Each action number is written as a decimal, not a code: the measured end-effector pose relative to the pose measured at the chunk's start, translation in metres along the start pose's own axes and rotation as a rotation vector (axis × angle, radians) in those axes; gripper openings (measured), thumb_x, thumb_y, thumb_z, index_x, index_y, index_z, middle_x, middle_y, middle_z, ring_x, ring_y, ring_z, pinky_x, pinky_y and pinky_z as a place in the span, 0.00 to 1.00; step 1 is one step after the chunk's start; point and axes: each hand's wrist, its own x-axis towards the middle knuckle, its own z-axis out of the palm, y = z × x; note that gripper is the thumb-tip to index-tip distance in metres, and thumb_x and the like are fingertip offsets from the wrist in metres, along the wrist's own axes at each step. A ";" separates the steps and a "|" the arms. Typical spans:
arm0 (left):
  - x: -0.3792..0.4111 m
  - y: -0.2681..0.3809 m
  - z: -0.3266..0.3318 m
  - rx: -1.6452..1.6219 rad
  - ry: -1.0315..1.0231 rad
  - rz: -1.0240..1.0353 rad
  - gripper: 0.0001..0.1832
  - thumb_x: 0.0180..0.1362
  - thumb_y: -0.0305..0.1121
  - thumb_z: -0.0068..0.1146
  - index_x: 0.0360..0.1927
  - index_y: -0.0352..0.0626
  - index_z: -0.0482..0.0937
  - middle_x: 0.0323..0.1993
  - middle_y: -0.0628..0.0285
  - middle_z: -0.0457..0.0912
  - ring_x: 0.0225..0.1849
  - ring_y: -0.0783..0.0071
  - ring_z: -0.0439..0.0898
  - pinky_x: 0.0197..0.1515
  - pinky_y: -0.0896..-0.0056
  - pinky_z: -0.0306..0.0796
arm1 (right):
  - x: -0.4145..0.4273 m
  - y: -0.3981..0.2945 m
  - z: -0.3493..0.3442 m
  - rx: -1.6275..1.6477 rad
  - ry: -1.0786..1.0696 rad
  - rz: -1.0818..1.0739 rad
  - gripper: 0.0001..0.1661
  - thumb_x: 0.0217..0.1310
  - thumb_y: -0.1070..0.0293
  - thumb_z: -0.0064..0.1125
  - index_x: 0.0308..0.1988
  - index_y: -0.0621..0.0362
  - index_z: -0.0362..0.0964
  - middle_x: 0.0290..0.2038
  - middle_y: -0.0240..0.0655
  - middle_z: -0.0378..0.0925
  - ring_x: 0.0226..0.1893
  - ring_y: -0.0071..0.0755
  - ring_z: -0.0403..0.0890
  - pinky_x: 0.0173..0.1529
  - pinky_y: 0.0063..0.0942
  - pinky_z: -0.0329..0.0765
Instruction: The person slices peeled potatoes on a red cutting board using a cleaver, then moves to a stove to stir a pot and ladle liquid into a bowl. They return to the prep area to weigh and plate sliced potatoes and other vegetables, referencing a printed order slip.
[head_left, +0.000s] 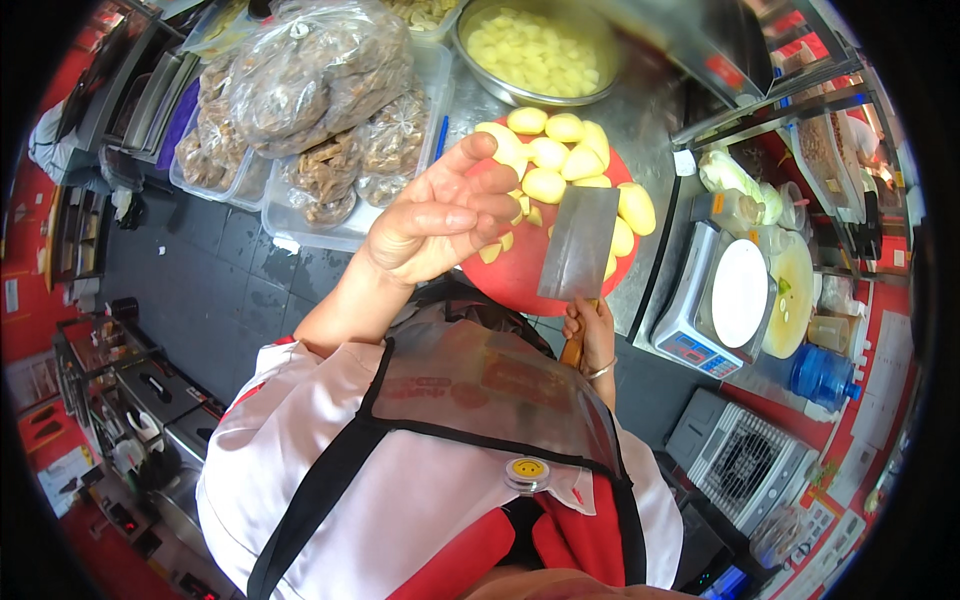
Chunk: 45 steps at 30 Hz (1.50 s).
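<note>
My right hand (594, 334) grips the wooden handle of a cleaver (579, 244), whose broad blade lies over a round red cutting board (510, 281). My left hand (450, 202) is raised in front of the board's left side. Its fingers are loosely curled and apart, and nothing shows in them. Several peeled potatoes (544, 185) are clustered on the far and right parts of the board. Small cut potato pieces (490, 253) lie left of the blade, some partly hidden by my left hand. Beyond the board, a metal bowl (517, 94) holds potato chunks in liquid.
Clear bags of brown food (315, 82) are piled in plastic bins (330, 234) at left. On the right are a digital scale (679, 322) bearing a white plate (739, 292), a second round board (791, 300) and a cabbage (724, 172). Another person (51, 142) is at far left.
</note>
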 end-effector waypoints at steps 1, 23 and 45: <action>0.000 0.000 0.002 0.011 0.013 0.001 0.33 0.50 0.08 0.50 0.59 0.51 0.65 0.40 0.68 0.63 0.42 0.79 0.66 0.52 0.82 0.74 | 0.000 0.000 0.000 -0.002 -0.002 -0.002 0.05 0.66 0.71 0.53 0.40 0.57 0.66 0.25 0.30 0.68 0.18 0.20 0.66 0.21 0.21 0.66; -0.010 0.001 0.000 -0.058 -0.017 -0.006 0.34 0.50 0.07 0.49 0.58 0.52 0.66 0.44 0.67 0.61 0.42 0.80 0.67 0.60 0.74 0.75 | -0.005 0.005 0.002 0.002 -0.006 -0.011 0.05 0.66 0.71 0.54 0.38 0.58 0.66 0.25 0.30 0.68 0.18 0.20 0.66 0.21 0.21 0.65; -0.011 0.002 -0.005 -0.084 0.015 0.040 0.32 0.52 0.11 0.52 0.59 0.53 0.66 0.55 0.65 0.61 0.40 0.84 0.69 0.71 0.51 0.62 | -0.003 0.008 -0.001 -0.009 -0.002 -0.003 0.05 0.66 0.71 0.54 0.39 0.58 0.66 0.25 0.31 0.69 0.17 0.20 0.67 0.20 0.21 0.67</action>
